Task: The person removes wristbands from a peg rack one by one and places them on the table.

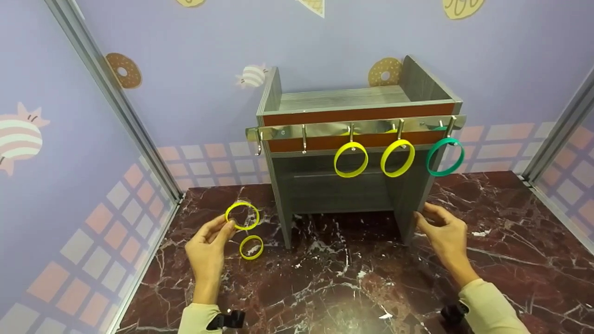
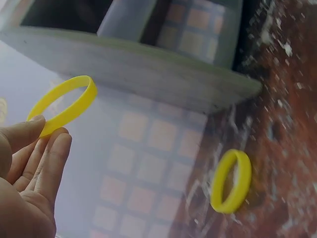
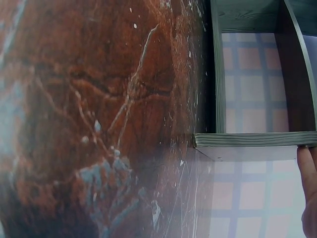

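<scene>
My left hand (image 1: 209, 246) pinches a yellow silicone wristband (image 1: 242, 216) between thumb and fingers, in the air left of the grey shelf unit (image 1: 274, 195). In the left wrist view the wristband (image 2: 64, 106) is tilted above the fingertips. Another yellow wristband (image 2: 232, 181) rests on the marble tabletop. My right hand (image 1: 445, 232) touches the unit's right side panel low down; the right wrist view catches only its fingers (image 3: 308, 173) against the panel. From the metal hook rail (image 1: 325, 129) hang two yellow wristbands (image 1: 351, 160) and a green wristband (image 1: 445, 157).
The rail's two leftmost hooks (image 1: 304, 139) carry no band. The unit stands on a dark red marble tabletop (image 1: 343, 287) near the back wall (image 1: 325, 41). A side wall (image 1: 60, 195) closes off the left, another wall (image 1: 571, 162) the right.
</scene>
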Tool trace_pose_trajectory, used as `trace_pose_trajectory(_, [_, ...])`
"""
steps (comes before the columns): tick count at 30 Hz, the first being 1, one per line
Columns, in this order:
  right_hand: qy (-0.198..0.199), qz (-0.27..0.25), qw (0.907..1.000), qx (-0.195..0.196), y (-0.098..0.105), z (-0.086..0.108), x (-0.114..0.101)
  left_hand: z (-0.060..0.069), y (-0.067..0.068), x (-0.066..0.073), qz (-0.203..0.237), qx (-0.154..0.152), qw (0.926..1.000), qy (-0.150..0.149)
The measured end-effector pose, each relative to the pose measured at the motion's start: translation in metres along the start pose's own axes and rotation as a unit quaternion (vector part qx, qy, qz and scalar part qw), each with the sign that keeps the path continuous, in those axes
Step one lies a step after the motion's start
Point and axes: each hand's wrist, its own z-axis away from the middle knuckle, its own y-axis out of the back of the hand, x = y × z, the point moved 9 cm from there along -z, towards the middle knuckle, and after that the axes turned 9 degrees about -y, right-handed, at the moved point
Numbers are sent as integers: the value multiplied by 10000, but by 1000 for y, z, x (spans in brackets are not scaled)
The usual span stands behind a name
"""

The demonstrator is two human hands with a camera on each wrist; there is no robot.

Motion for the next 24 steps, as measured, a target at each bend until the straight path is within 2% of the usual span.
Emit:
trace_pose_trajectory(7, [-63, 248, 9997, 53, 1, 0, 1, 0, 21, -28, -160, 198, 9988, 424])
trace_pose_trajectory(18, [31, 95, 9999, 55, 2, -1, -1, 3, 50, -63, -570, 262, 9923, 1065])
trace_pose_trajectory(24, [-1, 83, 10000, 18, 1, 0, 0, 6, 63, -77, -806, 276, 9875, 1324])
